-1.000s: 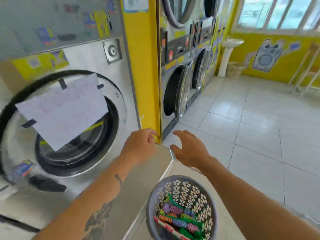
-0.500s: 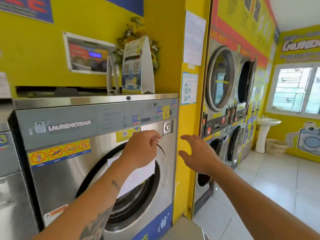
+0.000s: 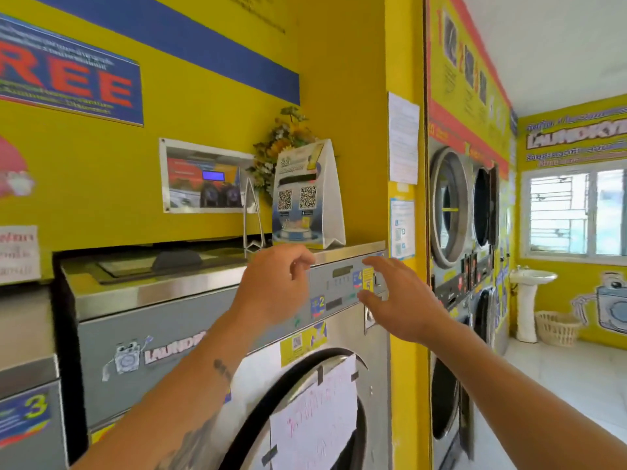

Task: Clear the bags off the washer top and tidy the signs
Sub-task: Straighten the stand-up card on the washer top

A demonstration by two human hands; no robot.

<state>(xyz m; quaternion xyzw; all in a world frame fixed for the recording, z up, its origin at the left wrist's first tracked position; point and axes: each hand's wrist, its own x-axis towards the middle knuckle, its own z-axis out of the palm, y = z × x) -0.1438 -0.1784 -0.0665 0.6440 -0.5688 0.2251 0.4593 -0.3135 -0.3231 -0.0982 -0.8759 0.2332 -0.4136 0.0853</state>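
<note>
Hands: left hand (image 3: 276, 286) and right hand (image 3: 398, 300) are raised mid-frame in front of the washer (image 3: 190, 320), both empty.
Left fingers: loosely curled, thumb and forefinger near each other but pinching nothing, just below the top's front edge.
Right fingers: spread wide, palm turned toward the control panel (image 3: 342, 286), touching nothing that I can make out.
Sign: a folded tent card (image 3: 307, 198) with two QR codes stands upright at centre frame, on the right rear of the washer top (image 3: 163, 283), just above the left knuckles.
Second sign: a thin stand (image 3: 252, 215), seen edge-on, just left of the card.
Bags: none I can pick out on the top from here; a dark low lump (image 3: 176, 259) sits further left.
Handling: the card looks like light, stiff laminate, likely to tip or slide on the smooth steel; best taken by its two side edges near the peak.
Facing: printed face points out toward the room, slightly frame-left; long axis vertical.
Paper note (image 3: 314, 418): taped on the door, lower centre, hanging a little crooked.
</note>
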